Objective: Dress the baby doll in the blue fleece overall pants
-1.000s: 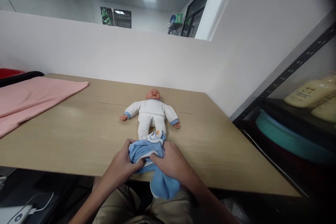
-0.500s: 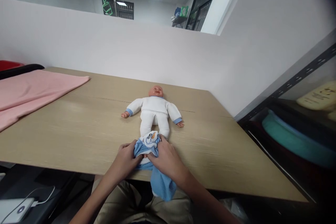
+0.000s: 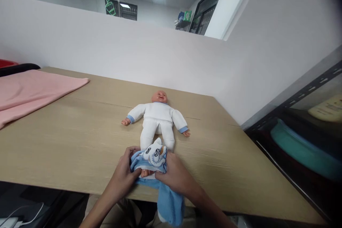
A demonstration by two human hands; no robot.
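Observation:
A baby doll (image 3: pixel 157 114) in a white top and white bottoms with blue cuffs lies on its back, head away from me. Blue baby trousers (image 3: pixel 171 203) with a white cartoon face are bunched around the doll's lower legs, and one trouser leg hangs over the table's front edge. A bare doll foot (image 3: pixel 145 173) pokes out of the gathered opening. My left hand (image 3: pixel 126 169) pinches the left side of the bunched cloth. On the right side, my right hand (image 3: pixel 173 172) grips the same cloth, thumb beside the foot.
The wooden table (image 3: pixel 80 139) stands against a low white partition (image 3: pixel 133 50). A pink cloth (image 3: pixel 34 92) lies at the left, near a red container (image 3: pixel 6 63). Along the right side runs a shelf rack (image 3: pixel 301 92) holding a teal item (image 3: pixel 296 149).
The trousers' opening is drawn wider and more of the doll's foot shows through it. The cartoon face has lifted and turned. The view has shifted slightly.

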